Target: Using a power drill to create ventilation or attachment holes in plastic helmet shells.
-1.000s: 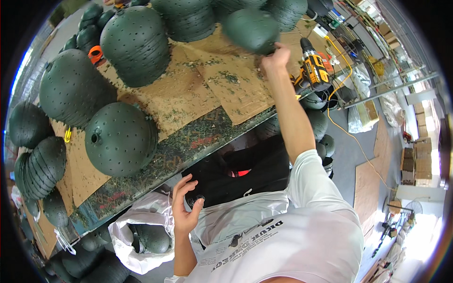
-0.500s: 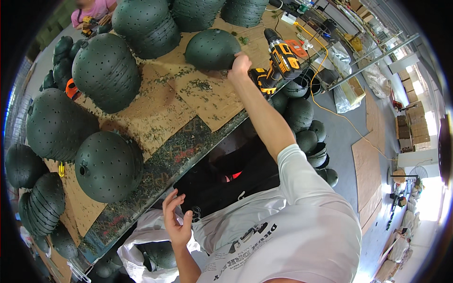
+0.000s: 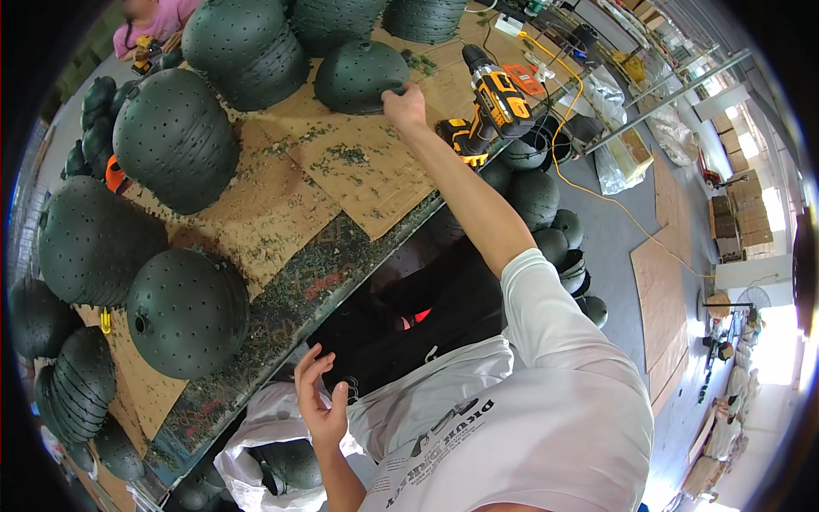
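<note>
My right hand (image 3: 404,107) reaches far over the workbench and grips the rim of a dark green perforated dome shell (image 3: 358,75) lying on brown cardboard (image 3: 358,171). A yellow and black cordless drill (image 3: 490,107) lies just to the right of that hand. My left hand (image 3: 320,405) hangs free below the bench edge, fingers spread, holding nothing, above a white plastic bag (image 3: 264,444) with more dark shells in it.
Stacks of green perforated domes (image 3: 175,136) (image 3: 188,311) (image 3: 247,47) cover the bench, amid green shavings. More shells (image 3: 546,213) lie on the floor to the right. Another person in pink (image 3: 149,21) works at the far side. A yellow cable (image 3: 597,183) crosses the floor.
My right hand has moved with the green dome along the bench, toward the stacks and away from the drill. My left hand stays open near the bag.
</note>
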`<action>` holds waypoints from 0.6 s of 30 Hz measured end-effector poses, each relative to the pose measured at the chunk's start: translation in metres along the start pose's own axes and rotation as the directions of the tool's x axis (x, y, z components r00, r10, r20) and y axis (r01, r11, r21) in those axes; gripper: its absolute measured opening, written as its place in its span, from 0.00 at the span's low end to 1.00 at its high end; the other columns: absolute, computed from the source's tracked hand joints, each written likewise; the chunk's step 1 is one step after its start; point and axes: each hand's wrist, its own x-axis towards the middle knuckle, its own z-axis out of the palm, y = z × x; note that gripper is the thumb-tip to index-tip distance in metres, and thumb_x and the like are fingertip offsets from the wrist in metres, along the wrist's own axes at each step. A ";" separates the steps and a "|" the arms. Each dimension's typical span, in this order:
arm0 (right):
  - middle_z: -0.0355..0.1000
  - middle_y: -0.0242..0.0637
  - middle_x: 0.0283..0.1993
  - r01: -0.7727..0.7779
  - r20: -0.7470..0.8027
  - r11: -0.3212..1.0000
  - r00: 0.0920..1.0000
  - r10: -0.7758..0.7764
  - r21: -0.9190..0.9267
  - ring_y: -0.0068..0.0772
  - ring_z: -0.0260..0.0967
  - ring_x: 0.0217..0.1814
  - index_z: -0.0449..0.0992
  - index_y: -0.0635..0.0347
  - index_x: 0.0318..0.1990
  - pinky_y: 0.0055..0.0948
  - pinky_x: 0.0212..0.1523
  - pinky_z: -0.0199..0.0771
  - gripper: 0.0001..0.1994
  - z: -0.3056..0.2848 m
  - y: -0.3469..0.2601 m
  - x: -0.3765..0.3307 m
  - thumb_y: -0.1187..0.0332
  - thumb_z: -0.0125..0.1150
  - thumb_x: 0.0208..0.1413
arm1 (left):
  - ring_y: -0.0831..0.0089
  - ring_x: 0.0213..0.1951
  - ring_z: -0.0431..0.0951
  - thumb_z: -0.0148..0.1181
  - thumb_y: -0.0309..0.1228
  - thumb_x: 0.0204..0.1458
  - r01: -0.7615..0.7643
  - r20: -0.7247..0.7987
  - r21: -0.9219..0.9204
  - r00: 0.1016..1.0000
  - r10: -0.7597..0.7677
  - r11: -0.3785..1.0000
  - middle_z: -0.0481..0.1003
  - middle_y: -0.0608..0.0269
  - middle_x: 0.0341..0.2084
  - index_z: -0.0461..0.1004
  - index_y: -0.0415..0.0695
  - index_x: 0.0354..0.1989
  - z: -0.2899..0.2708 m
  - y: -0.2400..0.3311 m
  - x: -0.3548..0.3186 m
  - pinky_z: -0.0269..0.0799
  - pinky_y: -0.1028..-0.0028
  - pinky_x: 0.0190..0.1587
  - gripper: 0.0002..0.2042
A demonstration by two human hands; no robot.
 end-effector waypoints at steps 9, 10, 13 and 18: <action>0.52 0.68 0.74 0.286 0.088 0.815 0.956 -0.281 -0.503 0.65 0.57 0.74 0.42 0.69 0.76 0.47 0.70 0.65 0.54 0.009 0.006 0.008 0.51 0.72 0.52 | 0.60 0.60 0.75 0.65 0.31 0.58 -0.049 0.017 0.037 0.999 0.048 0.998 0.68 0.46 0.64 0.73 0.38 0.57 0.000 0.001 0.012 0.69 0.63 0.62 0.20; 0.53 0.69 0.73 0.260 0.054 0.812 0.961 -0.272 -0.522 0.66 0.58 0.73 0.41 0.69 0.76 0.47 0.70 0.65 0.56 0.006 0.009 0.016 0.49 0.73 0.52 | 0.59 0.60 0.75 0.65 0.31 0.58 -0.066 0.024 0.039 0.998 0.066 0.997 0.68 0.45 0.64 0.73 0.38 0.56 -0.001 0.002 0.012 0.69 0.62 0.63 0.19; 0.59 0.69 0.69 0.441 0.060 0.786 0.884 -0.463 -0.433 0.63 0.62 0.71 0.51 0.70 0.73 0.45 0.69 0.66 0.49 -0.007 0.011 0.010 0.51 0.72 0.54 | 0.56 0.62 0.73 0.66 0.30 0.58 -0.141 -0.011 0.136 0.990 0.144 0.981 0.68 0.46 0.64 0.74 0.38 0.55 -0.014 0.013 0.020 0.66 0.59 0.65 0.18; 0.82 0.39 0.42 0.448 0.303 0.876 0.821 -0.483 0.181 0.25 0.79 0.47 0.80 0.67 0.52 0.24 0.52 0.76 0.16 -0.053 0.007 -0.100 0.65 0.68 0.63 | 0.50 0.65 0.70 0.62 0.23 0.56 -0.294 -0.211 0.451 0.882 0.421 0.842 0.71 0.44 0.61 0.76 0.37 0.53 -0.082 0.056 0.056 0.62 0.56 0.68 0.15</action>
